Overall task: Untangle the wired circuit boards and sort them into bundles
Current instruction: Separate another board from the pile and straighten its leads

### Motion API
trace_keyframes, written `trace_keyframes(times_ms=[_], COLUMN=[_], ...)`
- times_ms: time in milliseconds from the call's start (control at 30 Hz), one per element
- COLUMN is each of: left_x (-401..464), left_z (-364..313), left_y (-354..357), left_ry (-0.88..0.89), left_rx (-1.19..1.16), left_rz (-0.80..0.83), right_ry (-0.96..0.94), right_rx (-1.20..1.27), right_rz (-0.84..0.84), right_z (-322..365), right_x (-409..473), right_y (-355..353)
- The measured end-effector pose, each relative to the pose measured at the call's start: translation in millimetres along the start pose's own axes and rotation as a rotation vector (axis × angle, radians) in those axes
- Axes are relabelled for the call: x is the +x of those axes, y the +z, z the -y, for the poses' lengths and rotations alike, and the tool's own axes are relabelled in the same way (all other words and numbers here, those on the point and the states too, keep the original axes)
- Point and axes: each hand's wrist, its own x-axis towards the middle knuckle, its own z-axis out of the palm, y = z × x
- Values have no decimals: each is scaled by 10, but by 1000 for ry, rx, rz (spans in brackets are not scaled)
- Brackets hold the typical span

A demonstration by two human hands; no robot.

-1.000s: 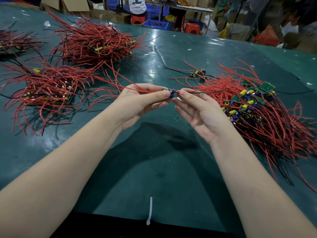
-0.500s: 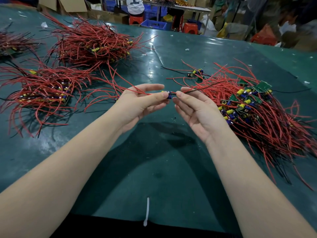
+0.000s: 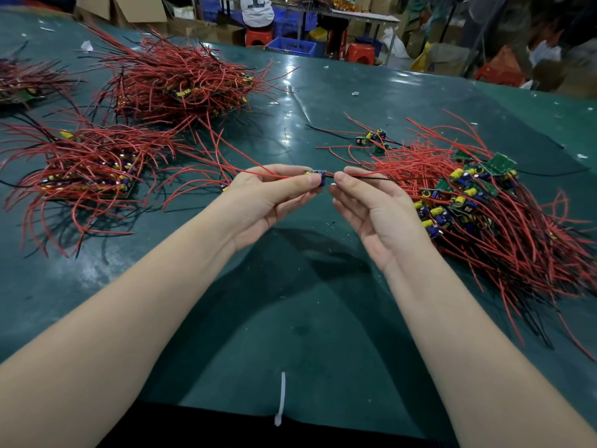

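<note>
Over a green table (image 3: 290, 318), the left hand (image 3: 268, 198) pinches a small circuit board (image 3: 318, 177) while the right hand (image 3: 371, 205) pinches its black wire (image 3: 365, 178). A tangled pile (image 3: 500, 221) lies right; sorted bundles (image 3: 90, 176) lie left and far left.

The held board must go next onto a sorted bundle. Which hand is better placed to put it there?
Probably the left hand. It already pinches the small circuit board, and the sorted bundles lie on its side. The right hand only pinches the black wire, beside the unsorted pile.
</note>
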Motion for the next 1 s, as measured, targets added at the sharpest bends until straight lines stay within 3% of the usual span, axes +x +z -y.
trace_keyframes(times_ms=[333, 633, 1000], left_x=[7, 21, 23], left_z=[81, 105, 106], left_y=[34, 16, -3], left_ry=[65, 56, 4], left_rx=[122, 4, 25], left_rz=[0, -40, -29], right_ry=[100, 116, 73], right_rx=[146, 108, 33], right_rz=[-156, -99, -96], right_z=[-107, -56, -29], right_x=[-15, 17, 16], right_y=[45, -3, -47])
